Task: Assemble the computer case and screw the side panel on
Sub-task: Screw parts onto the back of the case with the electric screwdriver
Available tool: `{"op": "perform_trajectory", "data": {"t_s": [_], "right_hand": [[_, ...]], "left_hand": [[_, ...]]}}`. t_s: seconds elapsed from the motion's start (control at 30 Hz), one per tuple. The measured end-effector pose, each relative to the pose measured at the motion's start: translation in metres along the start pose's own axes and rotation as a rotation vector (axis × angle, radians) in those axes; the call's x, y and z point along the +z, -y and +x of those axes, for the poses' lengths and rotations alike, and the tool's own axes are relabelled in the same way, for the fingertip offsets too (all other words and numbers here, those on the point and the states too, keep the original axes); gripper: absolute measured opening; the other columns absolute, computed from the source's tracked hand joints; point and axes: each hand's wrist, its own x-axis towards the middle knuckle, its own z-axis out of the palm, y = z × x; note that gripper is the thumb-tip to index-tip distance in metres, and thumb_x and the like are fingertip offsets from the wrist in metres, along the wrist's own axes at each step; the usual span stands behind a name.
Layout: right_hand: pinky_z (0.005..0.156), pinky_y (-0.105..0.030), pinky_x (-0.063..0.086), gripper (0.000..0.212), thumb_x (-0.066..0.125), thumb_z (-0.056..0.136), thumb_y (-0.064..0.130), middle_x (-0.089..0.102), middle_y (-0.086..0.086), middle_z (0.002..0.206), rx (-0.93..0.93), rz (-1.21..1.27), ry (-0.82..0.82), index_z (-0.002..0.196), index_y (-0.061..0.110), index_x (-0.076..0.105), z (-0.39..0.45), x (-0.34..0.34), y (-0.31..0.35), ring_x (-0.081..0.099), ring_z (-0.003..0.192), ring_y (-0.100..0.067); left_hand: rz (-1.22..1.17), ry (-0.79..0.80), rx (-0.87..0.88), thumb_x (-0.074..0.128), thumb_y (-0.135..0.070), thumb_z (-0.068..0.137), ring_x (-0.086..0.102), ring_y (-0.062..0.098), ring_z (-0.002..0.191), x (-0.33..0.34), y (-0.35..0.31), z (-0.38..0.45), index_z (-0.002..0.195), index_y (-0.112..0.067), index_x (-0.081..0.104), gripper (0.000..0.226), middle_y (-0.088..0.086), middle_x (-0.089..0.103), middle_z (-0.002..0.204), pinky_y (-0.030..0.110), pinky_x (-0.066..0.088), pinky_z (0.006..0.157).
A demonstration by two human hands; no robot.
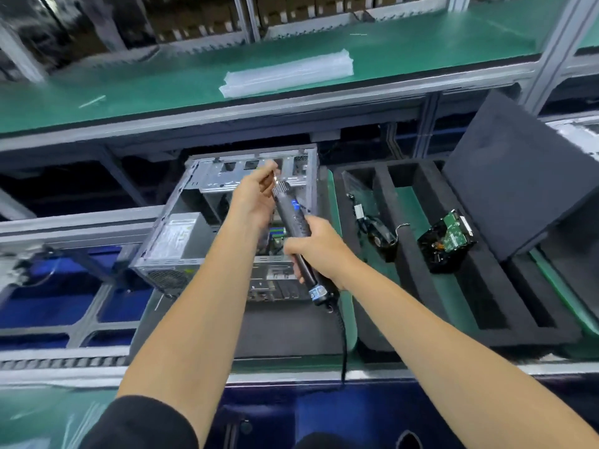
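While the open case [227, 222] lies on its side, the right hand [316, 251] grips the driver [293, 222] above it and the left hand [256, 192] pinches its tip, probably seating a screw. The panel is likely the dark sheet [518, 170] leaning right of the case.

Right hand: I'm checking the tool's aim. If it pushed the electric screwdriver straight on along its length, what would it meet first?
Probably the left hand, whose fingers pinch at the electric screwdriver tip; beyond it, the computer case. Depth is unclear.
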Motion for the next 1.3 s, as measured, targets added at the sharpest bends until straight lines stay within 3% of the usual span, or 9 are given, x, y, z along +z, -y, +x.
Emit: {"op": "perform_trajectory", "data": {"t_s": [0.17,0.33,0.47,0.67,0.77,0.97,1.03,1.13,1.3], "right_hand": [[0.045,-0.034,0.047,0.021,0.063,0.079,0.002,0.052,-0.013,0.071,-0.009,0.001,-0.061,0.087,0.012,0.045,0.001,0.108,0.000,0.052,0.044,-0.026],[0.044,-0.037,0.051,0.022,0.063,0.082,0.005,0.054,-0.015,0.074,-0.023,-0.025,-0.066,0.097,0.008,0.048,0.004,0.201,-0.014,0.055,0.042,-0.023],[0.047,-0.041,0.053,0.025,0.065,0.080,0.006,0.053,-0.013,0.076,-0.006,-0.070,-0.030,0.096,0.013,0.047,-0.002,0.243,-0.036,0.057,0.043,-0.025],[0.052,-0.037,0.055,0.036,0.066,0.080,0.009,0.058,-0.012,0.085,0.098,-0.106,-0.018,0.112,0.013,0.050,-0.020,0.272,-0.080,0.058,0.055,-0.022],[0.050,-0.035,0.051,0.030,0.068,0.077,0.008,0.055,-0.006,0.077,0.083,-0.141,-0.045,0.102,0.015,0.052,-0.030,0.277,-0.097,0.055,0.054,-0.013],[0.058,-0.039,0.052,0.031,0.066,0.081,0.006,0.055,-0.012,0.084,0.265,-0.101,-0.052,0.107,0.007,0.050,-0.046,0.278,-0.127,0.055,0.063,-0.026],[0.059,-0.038,0.052,0.031,0.067,0.082,0.007,0.058,-0.014,0.088,0.325,-0.094,-0.074,0.108,0.010,0.050,-0.051,0.276,-0.137,0.056,0.063,-0.026],[0.061,-0.039,0.053,0.033,0.067,0.082,0.008,0.057,-0.014,0.089,0.402,-0.075,-0.098,0.109,0.010,0.048,-0.057,0.273,-0.150,0.056,0.060,-0.025],[0.067,-0.040,0.054,0.047,0.067,0.084,0.014,0.058,-0.016,0.101,0.433,-0.058,-0.097,0.120,0.018,0.037,-0.058,0.270,-0.155,0.057,0.070,-0.026]], "left_hand": [[0.126,-0.017,0.042,0.062,-0.010,0.088,0.058,0.010,0.052,-0.078,-0.051,-0.015,0.075,-0.007,0.063,0.014,-0.002,0.063,0.058,0.024,0.047,0.061],[0.291,-0.121,0.111,0.067,-0.009,0.084,0.060,0.012,0.051,-0.158,-0.086,-0.034,0.085,0.000,0.063,0.011,0.007,0.064,0.067,0.020,0.046,0.047],[0.351,-0.208,0.081,0.065,-0.012,0.083,0.058,0.013,0.057,-0.205,-0.089,-0.047,0.091,-0.002,0.064,0.013,0.005,0.065,0.066,0.022,0.045,0.055],[0.371,-0.279,0.108,0.062,-0.005,0.080,0.057,0.015,0.052,-0.246,-0.056,-0.074,0.070,-0.004,0.066,0.011,0.008,0.063,0.063,0.023,0.047,0.053],[0.445,-0.311,0.217,0.062,-0.010,0.081,0.057,0.016,0.054,-0.257,-0.038,-0.084,0.060,-0.009,0.067,0.022,0.002,0.063,0.055,0.023,0.048,0.054],[0.323,-0.357,-0.125,0.060,0.000,0.082,0.056,0.015,0.046,-0.274,0.006,-0.076,0.072,-0.002,0.062,0.011,0.009,0.061,0.058,0.018,0.042,0.041],[0.369,-0.319,-0.201,0.059,0.001,0.084,0.059,0.016,0.048,-0.278,0.025,-0.071,0.073,-0.002,0.060,0.012,0.012,0.062,0.062,0.020,0.047,0.046],[0.474,-0.298,-0.265,0.060,-0.001,0.082,0.060,0.024,0.063,-0.284,0.045,-0.068,0.067,-0.004,0.061,0.015,0.014,0.064,0.066,0.030,0.047,0.061],[0.573,-0.392,-0.216,0.070,-0.007,0.076,0.056,0.018,0.060,-0.287,0.062,-0.068,0.055,-0.011,0.064,0.022,0.004,0.064,0.059,0.024,0.044,0.055]]}}
